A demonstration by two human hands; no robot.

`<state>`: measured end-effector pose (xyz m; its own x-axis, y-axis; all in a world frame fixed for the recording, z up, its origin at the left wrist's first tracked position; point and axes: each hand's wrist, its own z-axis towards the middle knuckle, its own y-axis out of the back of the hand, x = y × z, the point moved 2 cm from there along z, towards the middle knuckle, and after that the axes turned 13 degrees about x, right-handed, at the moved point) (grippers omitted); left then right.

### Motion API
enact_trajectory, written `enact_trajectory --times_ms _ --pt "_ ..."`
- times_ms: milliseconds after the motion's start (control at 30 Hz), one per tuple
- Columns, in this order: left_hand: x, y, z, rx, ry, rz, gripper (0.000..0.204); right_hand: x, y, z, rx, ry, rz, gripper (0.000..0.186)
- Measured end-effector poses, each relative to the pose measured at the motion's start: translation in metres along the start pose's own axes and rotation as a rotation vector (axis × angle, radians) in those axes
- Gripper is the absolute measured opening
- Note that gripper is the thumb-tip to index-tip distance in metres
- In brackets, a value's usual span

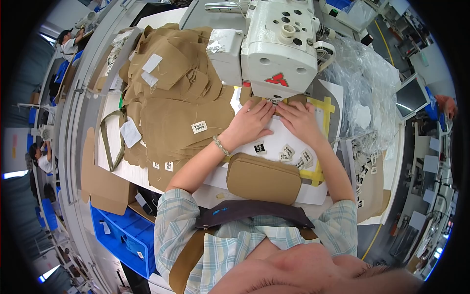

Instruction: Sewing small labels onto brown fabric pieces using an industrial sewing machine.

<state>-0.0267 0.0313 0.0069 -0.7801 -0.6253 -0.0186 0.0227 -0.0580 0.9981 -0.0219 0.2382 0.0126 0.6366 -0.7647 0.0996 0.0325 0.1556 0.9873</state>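
Both my hands rest at the front of a white sewing machine [279,54], under its head. My left hand [250,122] lies flat, its fingertips at the left edge of a small white label [275,102]. From the other side my right hand [301,120] touches the label's right edge, fingers stretched out. Beneath the fingertips is a tan fabric piece [296,99], mostly hidden by my hands and the machine. Closer to me, a neat stack of tan rounded panels [264,177] lies beside several loose white labels [287,153] and a black label [260,147].
Yellow tape [317,175] edges the white work surface. A large heap of tan fabric pieces [183,120] covers the left side. Clear plastic sheeting [364,83] and a box of labels [362,181] are at right. A blue bin [125,245] stands low left.
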Motion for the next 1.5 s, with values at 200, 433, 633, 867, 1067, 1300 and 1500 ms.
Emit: enact_trajectory --times_ms 200,433,633,867,1067,1300,1500 --pt "0.004 0.002 0.005 0.035 0.019 -0.1 0.068 -0.01 -0.008 0.003 -0.03 0.057 -0.007 0.036" --pt "0.019 0.001 0.006 0.03 0.006 -0.128 0.062 -0.011 -0.009 0.005 -0.036 0.114 -0.006 0.044" --pt "0.022 -0.001 0.007 0.033 0.013 -0.111 0.055 -0.011 -0.007 0.006 -0.023 0.126 0.008 0.045" --pt "0.018 0.006 0.002 -0.035 -0.015 -0.03 0.046 -0.009 -0.009 0.007 -0.02 0.126 0.022 0.044" --pt "0.02 0.014 -0.008 -0.041 0.017 -0.075 0.041 -0.009 -0.009 0.005 -0.006 0.081 0.008 0.044" --pt "0.022 0.012 -0.012 -0.024 0.087 -0.129 0.052 -0.012 -0.01 0.006 -0.008 0.096 0.011 0.044" --pt "0.014 0.007 -0.001 -0.06 0.11 -0.117 0.062 -0.012 -0.009 0.008 -0.017 0.099 0.017 0.042"
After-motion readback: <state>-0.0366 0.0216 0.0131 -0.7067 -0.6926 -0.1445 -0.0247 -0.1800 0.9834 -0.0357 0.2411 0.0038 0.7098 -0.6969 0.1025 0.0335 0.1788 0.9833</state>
